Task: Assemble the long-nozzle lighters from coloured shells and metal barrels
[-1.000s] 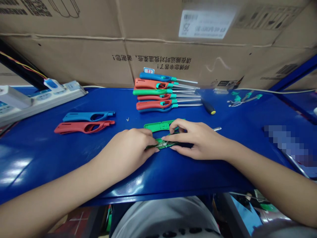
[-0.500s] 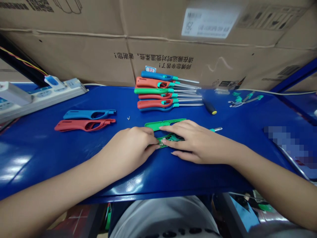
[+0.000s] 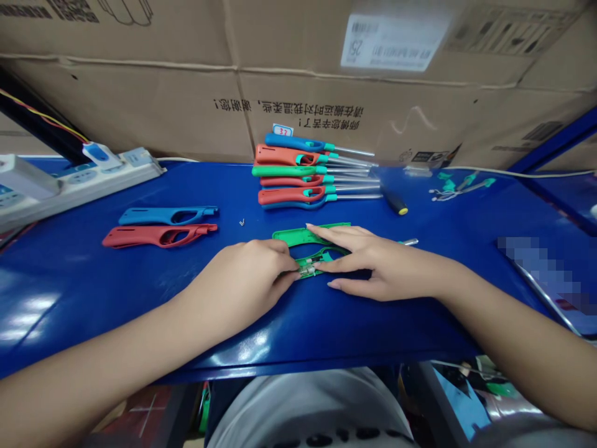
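On the blue table lies an opened green lighter body (image 3: 318, 260), with small metal and black parts showing inside. My left hand (image 3: 254, 267) is closed, thumb and fingers pinching the left end of this body. Spread over it from the right is my right hand (image 3: 380, 255); one finger touches the inner parts and another rests at the loose green shell half (image 3: 291, 238) just behind. Part of the body is hidden under the right hand, and a metal nozzle tip (image 3: 411, 242) sticks out beyond it.
Behind, several assembled lighters (image 3: 291, 196) lie stacked near a screwdriver (image 3: 395, 204). Blue (image 3: 147, 216) and red (image 3: 135, 236) shell parts sit left, by tiny screws (image 3: 242, 222). A power strip (image 3: 79, 186), small green parts (image 3: 461, 186) and a cardboard box (image 3: 177, 106) edge the table.
My right hand has shifted slightly right and away from me, its fingers more spread, uncovering more of the inner parts. My left hand keeps its pinch in the same place.
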Action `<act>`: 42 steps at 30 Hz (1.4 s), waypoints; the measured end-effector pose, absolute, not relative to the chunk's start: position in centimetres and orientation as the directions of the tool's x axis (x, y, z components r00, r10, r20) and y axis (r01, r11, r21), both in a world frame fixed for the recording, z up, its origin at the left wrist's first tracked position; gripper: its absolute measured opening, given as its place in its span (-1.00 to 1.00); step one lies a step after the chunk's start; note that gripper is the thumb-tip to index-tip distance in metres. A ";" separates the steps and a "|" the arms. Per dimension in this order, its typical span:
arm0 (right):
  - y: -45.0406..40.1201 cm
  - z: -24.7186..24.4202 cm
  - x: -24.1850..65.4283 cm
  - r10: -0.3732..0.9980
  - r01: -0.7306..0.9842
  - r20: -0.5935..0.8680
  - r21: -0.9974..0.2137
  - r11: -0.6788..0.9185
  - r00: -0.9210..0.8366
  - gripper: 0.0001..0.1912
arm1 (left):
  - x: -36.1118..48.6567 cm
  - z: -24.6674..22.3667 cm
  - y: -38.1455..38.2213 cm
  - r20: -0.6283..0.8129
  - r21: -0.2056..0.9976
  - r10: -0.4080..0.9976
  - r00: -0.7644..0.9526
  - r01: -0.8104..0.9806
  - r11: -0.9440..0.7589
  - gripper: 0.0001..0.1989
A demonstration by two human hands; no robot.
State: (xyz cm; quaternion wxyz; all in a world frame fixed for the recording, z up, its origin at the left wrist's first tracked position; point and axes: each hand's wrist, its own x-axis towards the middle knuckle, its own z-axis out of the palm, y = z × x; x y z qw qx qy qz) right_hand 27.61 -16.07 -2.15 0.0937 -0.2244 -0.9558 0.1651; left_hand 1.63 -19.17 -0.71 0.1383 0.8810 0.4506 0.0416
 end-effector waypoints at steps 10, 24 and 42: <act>-14.7 -1.5 28.5 0.544 0.389 0.192 -0.512 0.766 -0.817 -0.83 | 2.0 -0.5 -19.3 0.089 0.223 0.797 0.598 0.767 -0.601 -0.79; -15.2 -1.3 28.3 0.598 0.524 0.014 -0.466 0.713 -0.802 -0.94 | 2.7 -2.6 -19.6 0.119 0.321 0.678 0.725 0.618 -0.717 -0.75; -15.1 -1.3 28.7 0.540 0.446 0.042 -0.511 0.735 -0.841 -0.91 | 2.7 -2.6 -19.6 0.136 0.260 0.642 0.755 0.598 -0.758 -0.70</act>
